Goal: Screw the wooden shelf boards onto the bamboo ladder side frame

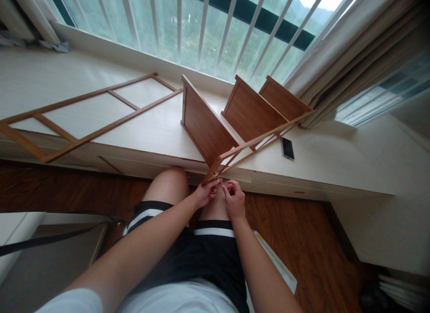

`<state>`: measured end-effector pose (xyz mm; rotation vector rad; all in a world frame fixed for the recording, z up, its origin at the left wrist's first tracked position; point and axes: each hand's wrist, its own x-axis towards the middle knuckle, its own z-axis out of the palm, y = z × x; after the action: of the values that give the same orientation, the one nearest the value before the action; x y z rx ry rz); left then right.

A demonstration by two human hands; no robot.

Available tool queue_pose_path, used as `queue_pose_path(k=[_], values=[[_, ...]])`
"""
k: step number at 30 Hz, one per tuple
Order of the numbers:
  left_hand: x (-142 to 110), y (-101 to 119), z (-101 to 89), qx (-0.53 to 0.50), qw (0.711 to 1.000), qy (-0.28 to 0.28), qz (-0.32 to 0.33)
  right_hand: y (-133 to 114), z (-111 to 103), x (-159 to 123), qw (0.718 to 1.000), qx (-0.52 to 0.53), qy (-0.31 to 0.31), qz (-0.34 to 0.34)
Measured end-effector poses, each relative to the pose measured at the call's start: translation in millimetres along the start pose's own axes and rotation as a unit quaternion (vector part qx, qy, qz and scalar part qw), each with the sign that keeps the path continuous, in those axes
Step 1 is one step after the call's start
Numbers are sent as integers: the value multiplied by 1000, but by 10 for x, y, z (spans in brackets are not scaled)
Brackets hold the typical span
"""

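A partly assembled wooden shelf [210, 124] lies on its side on the window ledge. Three brown panels stand up from its ladder-like side frame [265, 136], whose near end juts over the ledge's edge above my knees. My left hand [207, 193] is closed at that near end, fingers curled against the wood. Just right of it, my right hand [235, 198] pinches a small thin rod [221, 182] close to the frame's end. Its exact kind is too small to tell. A second ladder-like wooden frame [90, 136] lies flat to the left, apart from both hands.
The pale window ledge [148, 133] runs across the view, with a phone [287, 148] on it right of the shelf. Behind are barred windows and a curtain [349, 48]. Below lies a dark wood floor [302, 241]. A black strap [60, 236] crosses at the left.
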<state>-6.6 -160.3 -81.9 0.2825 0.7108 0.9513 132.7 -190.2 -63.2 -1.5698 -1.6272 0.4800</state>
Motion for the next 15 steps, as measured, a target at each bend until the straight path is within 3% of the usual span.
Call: queue_pose_path(k=[15], values=[[-6,-16,-11,-1,1000,-7,3,13,-8,-12,999,10,20,-30]])
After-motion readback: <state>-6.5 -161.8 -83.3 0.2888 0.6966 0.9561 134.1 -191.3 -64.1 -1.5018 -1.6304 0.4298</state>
